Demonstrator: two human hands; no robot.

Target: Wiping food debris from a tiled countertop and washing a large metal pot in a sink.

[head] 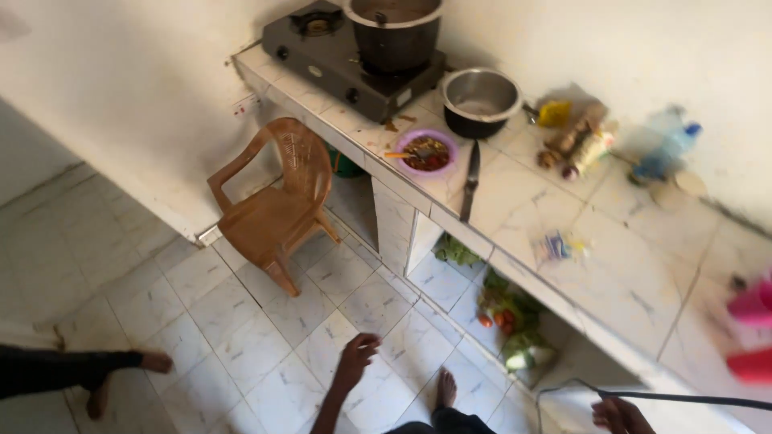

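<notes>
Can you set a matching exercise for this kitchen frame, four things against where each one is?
Things:
1. knife
2. brown plastic chair
3. large dark pot
4. vegetables

Places:
A. on the gas stove
B. on the floor tiles, beside the counter
C. on the floor under the counter
D. on the counter, next to the purple bowl

Pairs: 1-D, 2-B, 3-A, 4-C

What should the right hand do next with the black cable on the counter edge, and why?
Probably it should close its grip on the black cable. The right hand lies at the counter edge, right beside the cable's loop, and whether it grips it already cannot be told. The left hand hangs free over the floor tiles, away from everything.
</notes>
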